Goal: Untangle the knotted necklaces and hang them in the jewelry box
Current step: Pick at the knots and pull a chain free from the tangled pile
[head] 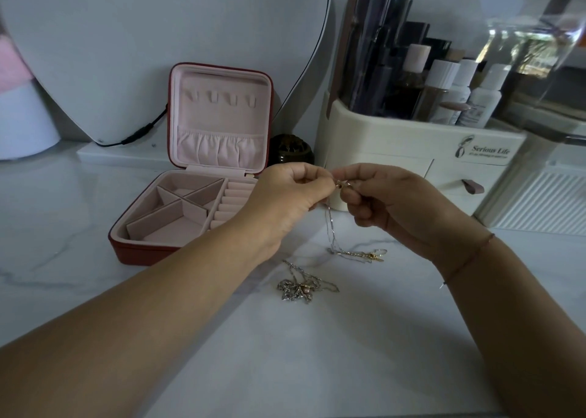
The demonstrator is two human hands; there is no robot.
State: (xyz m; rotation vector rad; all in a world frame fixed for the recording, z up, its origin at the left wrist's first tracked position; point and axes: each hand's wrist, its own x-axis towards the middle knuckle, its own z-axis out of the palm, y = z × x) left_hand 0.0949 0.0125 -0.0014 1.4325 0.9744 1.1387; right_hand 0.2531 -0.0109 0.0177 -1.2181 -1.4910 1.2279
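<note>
Open jewelry box (142,252) sits left of centre on the marble surface (63,227), lid propped up in front of the mirror (126,52). The lid hooks (222,97) are all bare, so nothing hung yet imo.

Next, left hand (285,195) + right hand (393,202) meet above the surface centre. Each has thumb + forefinger pinching the top of a thin chain (327,227) at a small gold bit, clasp or knot, can't tell which. The chain drops straight down and its tail lies on the surface w/ a gold section (364,254) just right of touchdown. A second necklace (301,287) lies bunched nearer the front edge, untouched, near the first but apart.

Doing it well:
- Light pinch; tease strands apart sideways. Don't pull the ends, that tightens the knot.
- Prob better to lay the knot flat on the surface, since the hanging weight loads it.
- Once free, carry by the clasp end to a hook and let the slack drop toward the lid pocket (218,148).

Hidden/unclear:
- Fingertips cover the pinch pt.
- Can't tell if silver + gold are one necklace or two tangled.
- Bunched pile is too small to count strands.
- Organizer (412,138) near the back right edge: glare on its cover hides some contents; not needed for the task.
</note>
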